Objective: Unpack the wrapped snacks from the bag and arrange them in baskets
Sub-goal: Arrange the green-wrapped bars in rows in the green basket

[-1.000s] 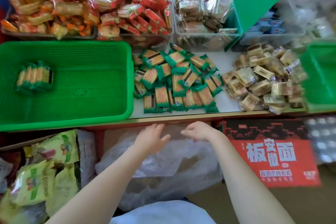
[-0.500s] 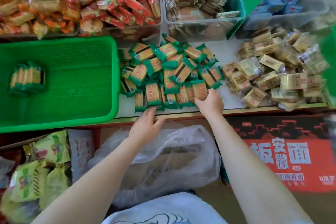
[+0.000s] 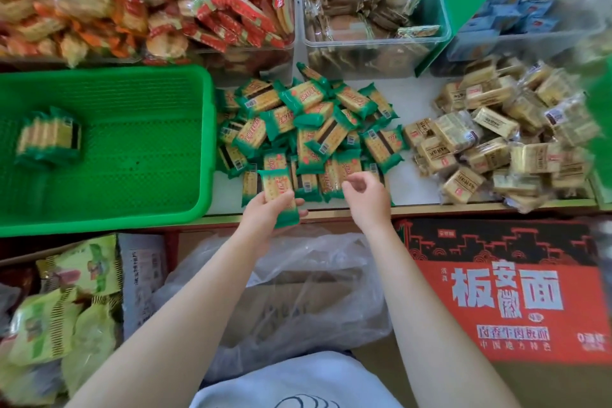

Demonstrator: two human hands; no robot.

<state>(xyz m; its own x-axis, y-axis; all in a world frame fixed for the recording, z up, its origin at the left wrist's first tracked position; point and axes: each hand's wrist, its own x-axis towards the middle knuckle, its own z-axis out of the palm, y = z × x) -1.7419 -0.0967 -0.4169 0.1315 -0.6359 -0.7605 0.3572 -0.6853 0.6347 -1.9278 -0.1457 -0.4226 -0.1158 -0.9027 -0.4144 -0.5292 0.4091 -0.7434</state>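
red and black cardboard box (image 3: 503, 291), lower right of the frame: large white characters "板面" with "安徽" stacked between them | below, smaller line "肉香牛肉板面" | under it "中国地方特色" | green-ended cracker packets (image 3: 311, 132), centre: red print and barcodes, too small to read

Left hand (image 3: 265, 212) gripping, right hand (image 3: 366, 197) loosely curled, arms fwd

- Single head-worn view, looking forward and steeply down from close above.
- Table edge (image 3: 430, 209) crosses mid-frame; forearms enter from 6 o'clock.
- Green basket (image 3: 205, 142) at 9 o'clock.
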